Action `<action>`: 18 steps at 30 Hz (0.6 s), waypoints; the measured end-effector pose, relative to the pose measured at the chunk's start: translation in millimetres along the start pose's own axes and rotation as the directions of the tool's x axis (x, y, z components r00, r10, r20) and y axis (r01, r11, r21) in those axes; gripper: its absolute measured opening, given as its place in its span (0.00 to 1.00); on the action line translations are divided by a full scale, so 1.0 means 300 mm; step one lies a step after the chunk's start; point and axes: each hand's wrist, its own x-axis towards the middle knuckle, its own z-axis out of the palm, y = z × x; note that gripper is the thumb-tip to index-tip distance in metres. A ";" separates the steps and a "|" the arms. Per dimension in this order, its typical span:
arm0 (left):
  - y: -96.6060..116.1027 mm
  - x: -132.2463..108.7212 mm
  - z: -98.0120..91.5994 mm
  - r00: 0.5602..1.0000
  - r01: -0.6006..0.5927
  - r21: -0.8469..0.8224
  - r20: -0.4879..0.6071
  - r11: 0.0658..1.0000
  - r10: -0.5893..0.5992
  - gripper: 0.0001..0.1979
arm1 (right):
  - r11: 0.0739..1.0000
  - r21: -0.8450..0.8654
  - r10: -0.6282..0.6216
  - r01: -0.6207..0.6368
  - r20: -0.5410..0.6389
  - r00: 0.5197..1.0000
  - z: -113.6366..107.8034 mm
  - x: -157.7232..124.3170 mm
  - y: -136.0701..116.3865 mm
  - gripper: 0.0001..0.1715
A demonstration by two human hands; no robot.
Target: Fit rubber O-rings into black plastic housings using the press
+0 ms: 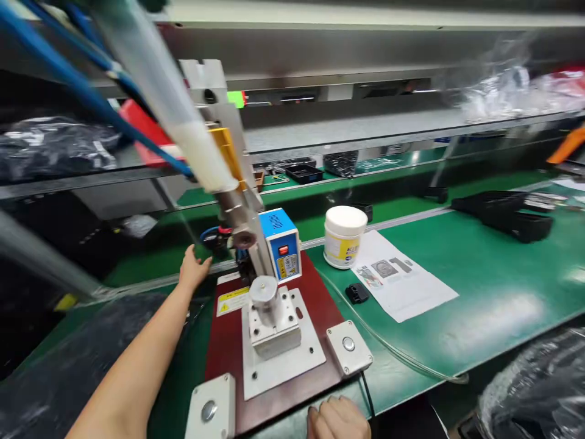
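My left hand (194, 268) reaches to the far left side of a bench press (269, 317), its fingers apart and nothing seen in them. Just beyond its fingertips are dark fittings (217, 241) with blue and red tubing. My right hand (339, 419) is curled closed at the table's front edge, below the right-hand button box (349, 347); whatever its fingers hold, if anything, is hidden. The press stands on a dark red base, with a round metal fixture (264, 290) under its tilted-looking column. A second button box (211, 407) sits at the front left.
A blue control box (280, 244) stands behind the fixture. To the right are a white tub (344, 236), a printed sheet (406, 286), a small black part (357, 293) and a clear hose (397, 347). Black plastic (91, 353) lies left; shelves (365, 131) run across the back.
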 end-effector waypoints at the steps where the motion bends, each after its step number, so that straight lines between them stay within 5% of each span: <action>1: -0.019 -0.047 -0.055 1.000 -0.021 -0.002 -0.014 1.000 0.021 0.31 | 1.000 0.023 0.005 -0.005 0.019 1.000 -0.006 0.005 -0.001 0.16; 5: -0.112 -0.362 -0.335 0.956 -0.263 0.000 -0.138 0.965 0.260 0.24 | 0.994 0.108 0.020 -0.029 0.079 0.997 -0.021 -0.009 -0.005 0.10; 7: -0.196 -0.574 -0.488 0.910 -0.276 0.110 -0.289 0.955 0.296 0.22 | 0.991 0.133 0.016 -0.034 0.138 0.990 -0.023 -0.024 -0.001 0.10; 9: -0.308 -0.793 -0.625 0.854 -0.130 0.240 -0.466 0.962 0.232 0.22 | 0.988 0.154 0.002 -0.030 0.179 0.984 -0.026 -0.038 0.006 0.10; 12: -0.490 -1.106 -0.775 0.774 0.321 0.266 -0.626 0.909 -0.090 0.22 | 0.988 0.151 -0.009 -0.018 0.176 0.984 -0.025 -0.052 0.018 0.06; 15: -0.622 -1.359 -0.836 0.727 0.597 0.235 -0.563 0.767 -0.394 0.18 | 0.996 0.081 -0.045 0.032 0.166 0.985 -0.006 -0.054 0.026 0.03; 18: -0.661 -1.491 -0.819 0.772 0.620 0.276 -0.383 0.735 -0.507 0.13 | 0.995 0.041 -0.097 0.092 0.137 0.986 0.006 -0.050 0.029 0.03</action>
